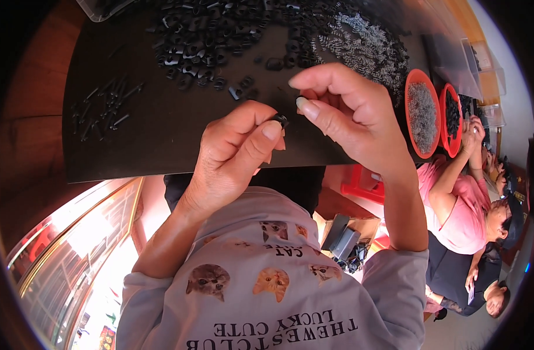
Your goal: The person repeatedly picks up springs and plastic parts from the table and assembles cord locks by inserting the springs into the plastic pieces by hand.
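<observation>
My left hand is closed, with thumb and forefinger pinching a small black plastic part, hollow like a cord-lock body. Just right of it, my right hand is raised with the forefinger arched away. A tiny dark piece shows at its thumb tip, mostly hidden by the thumb, so its kind is unclear. Both hands are over the near part of the dark table. Beyond them lies a heap of black plastic parts, with a few loose parts nearer my hands.
Small metal springs are heaped at the far right. Several thin pins lie at left. An orange bowl of springs and a red bowl of black parts stand at the right edge. Beyond them a person in pink works.
</observation>
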A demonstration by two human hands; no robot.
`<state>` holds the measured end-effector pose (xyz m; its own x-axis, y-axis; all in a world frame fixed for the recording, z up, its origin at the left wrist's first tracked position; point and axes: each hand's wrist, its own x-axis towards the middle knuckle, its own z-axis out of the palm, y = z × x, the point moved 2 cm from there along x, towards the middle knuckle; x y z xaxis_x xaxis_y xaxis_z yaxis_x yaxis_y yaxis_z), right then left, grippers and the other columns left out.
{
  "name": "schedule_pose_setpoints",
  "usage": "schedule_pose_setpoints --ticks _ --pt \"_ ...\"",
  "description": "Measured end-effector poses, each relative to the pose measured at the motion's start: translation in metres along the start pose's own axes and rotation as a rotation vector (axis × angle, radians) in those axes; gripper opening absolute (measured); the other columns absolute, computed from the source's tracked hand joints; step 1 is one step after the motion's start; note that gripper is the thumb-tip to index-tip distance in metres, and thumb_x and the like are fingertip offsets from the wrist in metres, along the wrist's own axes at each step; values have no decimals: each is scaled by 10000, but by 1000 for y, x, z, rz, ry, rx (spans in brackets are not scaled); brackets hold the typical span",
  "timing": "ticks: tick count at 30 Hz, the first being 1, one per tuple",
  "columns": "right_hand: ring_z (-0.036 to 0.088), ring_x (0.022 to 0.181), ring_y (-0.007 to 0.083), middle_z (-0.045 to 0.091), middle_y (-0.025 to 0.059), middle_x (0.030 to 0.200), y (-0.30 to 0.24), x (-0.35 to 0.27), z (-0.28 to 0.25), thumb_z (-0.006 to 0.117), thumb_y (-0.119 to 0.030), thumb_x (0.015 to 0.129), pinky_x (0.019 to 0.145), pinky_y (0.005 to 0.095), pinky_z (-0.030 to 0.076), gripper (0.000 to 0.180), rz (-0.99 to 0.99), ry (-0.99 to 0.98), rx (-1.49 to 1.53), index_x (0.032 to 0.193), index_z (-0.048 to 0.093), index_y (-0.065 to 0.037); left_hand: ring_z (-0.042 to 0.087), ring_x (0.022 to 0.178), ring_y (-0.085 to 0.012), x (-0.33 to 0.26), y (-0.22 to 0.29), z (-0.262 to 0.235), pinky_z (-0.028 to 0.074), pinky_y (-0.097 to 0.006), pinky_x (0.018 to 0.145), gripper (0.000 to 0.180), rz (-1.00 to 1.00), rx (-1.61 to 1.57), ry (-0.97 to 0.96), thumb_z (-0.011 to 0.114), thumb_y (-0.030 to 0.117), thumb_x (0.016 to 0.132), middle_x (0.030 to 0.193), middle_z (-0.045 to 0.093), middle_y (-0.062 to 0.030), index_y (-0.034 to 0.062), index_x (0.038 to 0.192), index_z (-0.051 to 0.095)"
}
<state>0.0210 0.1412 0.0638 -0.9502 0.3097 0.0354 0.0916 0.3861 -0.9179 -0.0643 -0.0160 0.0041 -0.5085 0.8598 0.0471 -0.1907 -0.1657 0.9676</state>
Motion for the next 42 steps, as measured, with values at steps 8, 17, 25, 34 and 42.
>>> schedule_pose_setpoints --ticks 8,17,25,34,42 --pt "512 672 22 583 -19 764 -3 0 -3 614 -61 910 573 186 399 85 71 -108 157 969 638 -4 492 624 -30 0 1 -1 411 -182 504 212 -28 -48 -14 521 218 991 768 600 2 21 946 583" --pt "553 627 54 622 17 753 -7 4 -3 603 -35 880 526 217 432 86 149 -156 251 947 642 3 517 696 -86 2 1 -4 427 -222 620 248 -73 -7 -116 465 234 1001 841 609 -55 17 978 581" --pt "592 623 80 646 29 767 -2 10 -9 611 -47 866 516 217 457 82 143 -236 262 917 641 9 505 675 -74 2 3 -3 419 -208 609 275 -114 -3 -105 478 256 1002 816 600 -46 3 983 584" --pt "550 569 59 630 16 703 -2 21 -16 637 -52 846 502 208 434 61 185 -380 321 869 661 -1 490 652 -70 4 5 -5 411 -207 594 295 -140 8 -150 480 270 1001 772 581 -36 -2 966 589" --pt "476 514 50 621 70 787 5 24 -14 631 20 859 440 189 358 80 135 -430 351 933 659 36 492 650 -71 5 6 -7 411 -207 590 308 -168 -36 -164 485 275 996 768 576 -42 -13 970 590"
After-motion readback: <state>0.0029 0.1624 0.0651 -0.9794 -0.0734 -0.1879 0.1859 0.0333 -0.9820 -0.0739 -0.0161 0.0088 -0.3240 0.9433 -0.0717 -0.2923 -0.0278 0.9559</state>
